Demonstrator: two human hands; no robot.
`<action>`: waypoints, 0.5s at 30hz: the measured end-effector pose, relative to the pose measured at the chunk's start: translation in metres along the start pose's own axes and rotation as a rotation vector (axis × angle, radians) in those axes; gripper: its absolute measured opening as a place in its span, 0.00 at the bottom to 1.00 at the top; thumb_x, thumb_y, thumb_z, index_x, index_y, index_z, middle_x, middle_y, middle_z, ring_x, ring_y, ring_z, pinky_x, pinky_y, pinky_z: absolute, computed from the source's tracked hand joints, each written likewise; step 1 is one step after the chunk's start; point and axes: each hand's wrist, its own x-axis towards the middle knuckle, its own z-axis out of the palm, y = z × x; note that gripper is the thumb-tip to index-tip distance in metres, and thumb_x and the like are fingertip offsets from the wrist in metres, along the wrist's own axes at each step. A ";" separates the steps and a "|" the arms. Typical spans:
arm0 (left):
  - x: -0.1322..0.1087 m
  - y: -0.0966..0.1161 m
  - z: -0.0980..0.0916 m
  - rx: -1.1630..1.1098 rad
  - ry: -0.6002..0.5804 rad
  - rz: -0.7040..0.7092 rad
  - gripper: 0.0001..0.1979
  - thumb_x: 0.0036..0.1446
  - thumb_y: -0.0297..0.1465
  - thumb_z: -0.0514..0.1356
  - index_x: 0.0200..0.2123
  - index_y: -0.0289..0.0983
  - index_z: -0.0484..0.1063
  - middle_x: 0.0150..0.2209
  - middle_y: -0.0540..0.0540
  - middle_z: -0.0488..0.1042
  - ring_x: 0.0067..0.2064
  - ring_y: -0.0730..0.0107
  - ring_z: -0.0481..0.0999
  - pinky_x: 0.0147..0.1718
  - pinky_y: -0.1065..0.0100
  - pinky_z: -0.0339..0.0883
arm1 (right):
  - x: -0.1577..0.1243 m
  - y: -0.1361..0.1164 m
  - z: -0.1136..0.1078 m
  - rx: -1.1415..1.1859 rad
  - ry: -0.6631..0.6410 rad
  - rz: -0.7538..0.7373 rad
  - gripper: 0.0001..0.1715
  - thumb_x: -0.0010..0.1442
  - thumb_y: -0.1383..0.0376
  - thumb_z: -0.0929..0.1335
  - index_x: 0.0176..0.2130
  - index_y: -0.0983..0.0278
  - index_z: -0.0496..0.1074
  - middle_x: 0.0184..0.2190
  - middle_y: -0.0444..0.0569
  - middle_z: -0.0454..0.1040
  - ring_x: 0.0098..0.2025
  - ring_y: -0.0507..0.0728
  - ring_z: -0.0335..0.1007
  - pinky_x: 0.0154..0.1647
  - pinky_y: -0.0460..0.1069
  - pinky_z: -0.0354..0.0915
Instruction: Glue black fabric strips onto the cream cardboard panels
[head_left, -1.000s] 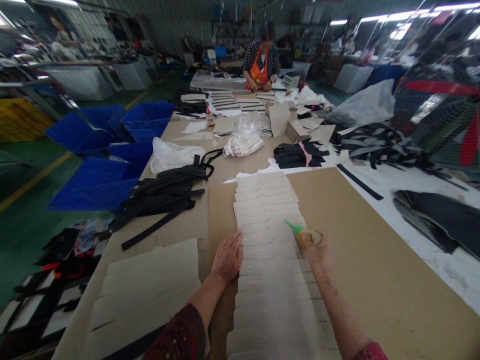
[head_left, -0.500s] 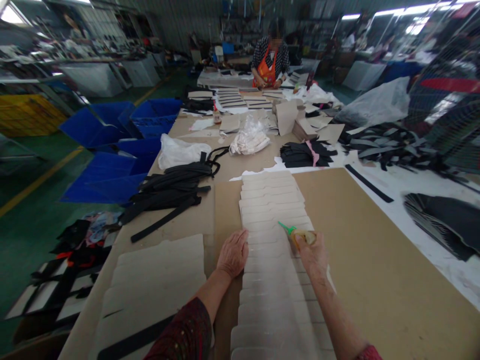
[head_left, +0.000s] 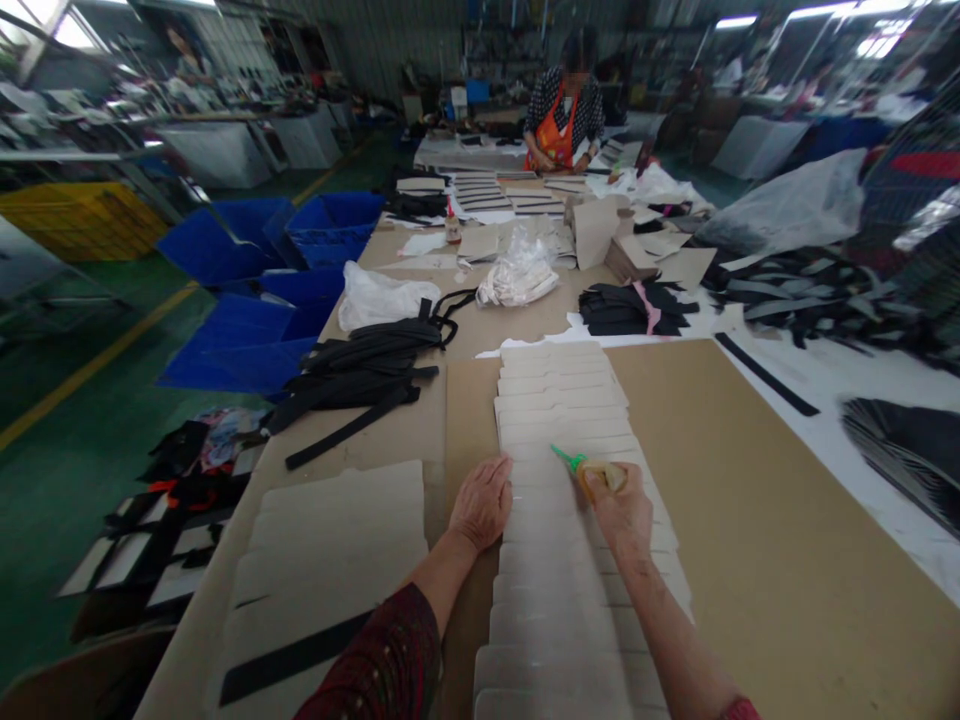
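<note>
A long row of overlapping pale card pieces (head_left: 570, 420) runs down a brown cardboard sheet (head_left: 750, 520) in front of me. My left hand (head_left: 481, 502) rests palm down on the row's left edge, its fingers flat and together. My right hand (head_left: 619, 505) is closed around a small glue bottle (head_left: 592, 470) whose green nozzle points up and left, its tip just over one of the card pieces.
Another row of card pieces (head_left: 337, 540) lies to the left. Black straps (head_left: 360, 375), plastic bags (head_left: 382, 295) and black cut pieces (head_left: 630, 308) lie farther up. Blue bins (head_left: 255, 290) stand on the floor at the left. A person in an orange apron (head_left: 562, 120) works at the far end.
The glue bottle's nozzle has travelled left across the card row with my right hand. My left hand has stayed on the row's left edge. The camera has swung left.
</note>
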 end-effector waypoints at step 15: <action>0.000 -0.001 0.002 -0.018 0.004 -0.002 0.21 0.64 0.27 0.51 0.59 0.35 0.65 0.59 0.37 0.70 0.60 0.57 0.69 0.62 0.50 0.63 | -0.031 -0.021 0.034 0.153 -0.112 -0.007 0.21 0.51 0.49 0.69 0.41 0.57 0.68 0.34 0.46 0.76 0.36 0.60 0.71 0.37 0.51 0.62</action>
